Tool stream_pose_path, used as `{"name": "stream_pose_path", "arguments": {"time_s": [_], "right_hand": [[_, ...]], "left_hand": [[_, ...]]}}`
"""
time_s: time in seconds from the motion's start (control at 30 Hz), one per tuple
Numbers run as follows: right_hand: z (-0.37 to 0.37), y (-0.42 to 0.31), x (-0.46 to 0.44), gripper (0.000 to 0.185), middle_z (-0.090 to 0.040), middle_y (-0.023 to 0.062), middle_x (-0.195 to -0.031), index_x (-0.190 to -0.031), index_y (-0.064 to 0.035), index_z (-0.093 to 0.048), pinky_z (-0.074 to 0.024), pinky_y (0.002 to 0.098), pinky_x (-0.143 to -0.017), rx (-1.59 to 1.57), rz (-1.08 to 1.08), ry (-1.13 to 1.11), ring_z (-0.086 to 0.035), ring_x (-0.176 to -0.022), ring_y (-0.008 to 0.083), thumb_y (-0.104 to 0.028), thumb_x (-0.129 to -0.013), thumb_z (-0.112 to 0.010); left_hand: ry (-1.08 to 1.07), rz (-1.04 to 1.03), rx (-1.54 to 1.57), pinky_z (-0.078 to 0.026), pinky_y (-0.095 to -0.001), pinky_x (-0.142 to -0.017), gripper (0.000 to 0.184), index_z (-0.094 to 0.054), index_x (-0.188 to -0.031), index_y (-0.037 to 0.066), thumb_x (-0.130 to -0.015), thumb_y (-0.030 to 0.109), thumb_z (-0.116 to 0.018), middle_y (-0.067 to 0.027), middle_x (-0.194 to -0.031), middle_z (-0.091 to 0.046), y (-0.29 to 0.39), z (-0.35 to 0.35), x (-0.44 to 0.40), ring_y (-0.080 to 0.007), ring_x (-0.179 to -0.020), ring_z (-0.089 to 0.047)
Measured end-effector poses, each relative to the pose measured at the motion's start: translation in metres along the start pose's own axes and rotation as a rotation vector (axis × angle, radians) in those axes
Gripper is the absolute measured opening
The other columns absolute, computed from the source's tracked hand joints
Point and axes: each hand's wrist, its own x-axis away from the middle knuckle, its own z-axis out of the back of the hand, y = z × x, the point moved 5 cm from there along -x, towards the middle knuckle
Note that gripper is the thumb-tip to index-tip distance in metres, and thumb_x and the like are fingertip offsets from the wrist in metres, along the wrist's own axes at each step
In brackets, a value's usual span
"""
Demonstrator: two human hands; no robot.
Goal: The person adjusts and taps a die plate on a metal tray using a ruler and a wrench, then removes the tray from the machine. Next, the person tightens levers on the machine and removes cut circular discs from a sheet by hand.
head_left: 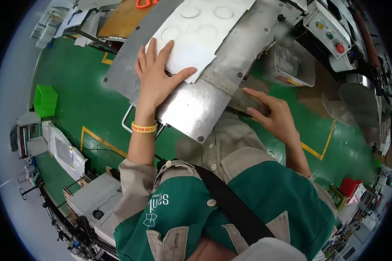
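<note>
White sheets with round outlines [191, 35] lie stacked on a metal table [185, 108], their lower edges uneven. My left hand [157, 78] rests on the lower left part of the stack with its fingers spread. A flat, worn bar or strip [220, 82] lies across the metal just below the sheets' lower right corner and sticks out past the table's right edge. Beside its outer end is my right hand [272, 113], thumb and fingers apart around the bar's end; whether they touch it is hard to tell.
Upper right, a control box [329, 30] with buttons is mounted near machine parts. Below it stands a grey bin [287, 65] holding clear plastic. A metal handle [127, 117] juts from the table's left side. A green crate [45, 101] sits on the floor at far left.
</note>
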Motion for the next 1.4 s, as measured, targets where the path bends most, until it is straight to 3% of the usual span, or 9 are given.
{"name": "stream_pose_path", "arguments": {"time_s": [0.23, 0.47, 0.67, 0.97, 1.13, 1.23, 1.33, 1.4], "right_hand": [[-0.001, 0.0023, -0.0002, 0.04, -0.066, 0.0087, -0.087, -0.117, -0.0189, -0.06, -0.0442, 0.0295, -0.055, -0.025, 0.065, 0.053, -0.054, -0.056, 0.0199, -0.02, -0.077, -0.066], [-0.0004, 0.0033, -0.0005, 0.041, -0.061, 0.0079, -0.073, -0.118, -0.0206, -0.059, -0.043, 0.0304, -0.053, 0.033, 0.033, 0.022, -0.053, -0.054, 0.0187, -0.02, -0.077, -0.065], [-0.001, 0.0046, -0.0016, 0.041, -0.061, 0.0077, -0.072, -0.118, -0.0209, -0.059, -0.0433, 0.03, -0.053, 0.035, 0.009, -0.004, -0.054, -0.054, 0.0177, -0.019, -0.077, -0.065], [0.003, -0.0035, -0.0031, 0.04, -0.066, 0.0081, -0.088, -0.116, -0.0198, -0.06, -0.0456, 0.0301, -0.055, 0.027, -0.042, -0.031, -0.056, -0.057, 0.0199, -0.019, -0.077, -0.065], [0.0004, 0.0014, -0.0016, 0.042, -0.064, 0.0084, -0.083, -0.118, -0.0213, -0.058, -0.0459, 0.0306, -0.055, 0.038, 0.003, -0.014, -0.057, -0.058, 0.0198, -0.019, -0.077, -0.065], [0.001, -0.0004, -0.0017, 0.043, -0.064, 0.0091, -0.106, -0.117, -0.0134, -0.059, -0.045, 0.0266, -0.06, 0.051, -0.017, -0.031, -0.056, -0.065, 0.0178, -0.011, -0.075, -0.067], [0.0019, -0.0007, -0.0015, 0.045, -0.065, 0.0087, -0.099, -0.119, -0.0136, -0.058, -0.0417, 0.0266, -0.055, 0.003, -0.035, -0.056, -0.048, -0.057, 0.015, -0.011, -0.076, -0.068], [0.0059, -0.0006, 0.0001, 0.046, -0.062, 0.0071, -0.085, -0.12, -0.0141, -0.057, -0.0387, 0.026, -0.053, -0.056, -0.066, -0.074, -0.043, -0.054, 0.0125, -0.01, -0.075, -0.068]], "left_hand": [[-0.019, 0.01, -0.002, -0.008, -0.0496, -0.108, 0.084, -0.049, -0.128, 0.012, -0.063, 0.061, -0.068, -0.0205, -0.143, -0.025, 0.003, 0.0022, -0.0009, -0.0397, -0.134, -0.012], [-0.029, 0.029, 0.01, -0.008, -0.0504, -0.108, 0.084, -0.048, -0.129, 0.013, -0.063, 0.06, -0.069, -0.02, -0.143, -0.025, 0.0034, 0.0014, -0.0012, -0.0401, -0.134, -0.012], [-0.048, 0.036, 0.007, -0.007, -0.0506, -0.108, 0.085, -0.047, -0.131, 0.013, -0.064, 0.062, -0.068, -0.0206, -0.144, -0.024, 0.003, 0.0014, -0.0015, -0.0399, -0.135, -0.01], [-0.047, 0.015, -0.001, -0.003, -0.0496, -0.109, 0.085, -0.045, -0.132, 0.012, -0.065, 0.06, -0.067, -0.0215, -0.145, -0.022, 0.0039, 0.0012, -0.0016, -0.0389, -0.136, -0.007], [-0.053, 0.008, -0.017, -0.001, -0.0496, -0.109, 0.086, -0.043, -0.133, 0.012, -0.066, 0.062, -0.066, -0.0232, -0.144, -0.021, 0.0029, 0.0002, -0.0009, -0.0391, -0.136, -0.007], [-0.057, 0.001, -0.026, -0.001, -0.05, -0.109, 0.087, -0.042, -0.134, 0.012, -0.066, 0.063, -0.065, -0.0239, -0.145, -0.02, 0.0023, -0.0005, -0.0006, -0.039, -0.136, -0.006], [-0.069, 0.005, -0.042, 0.0, -0.0504, -0.108, 0.087, -0.042, -0.134, 0.011, -0.067, 0.063, -0.064, -0.0242, -0.145, -0.019, 0.0019, -0.0007, -0.0004, -0.0388, -0.137, -0.006], [-0.082, 0.014, -0.057, 0.0, -0.0504, -0.108, 0.09, -0.039, -0.136, 0.01, -0.067, 0.063, -0.064, -0.0243, -0.145, -0.018, 0.0041, 0.0011, -0.0011, -0.0383, -0.137, -0.006]]}}
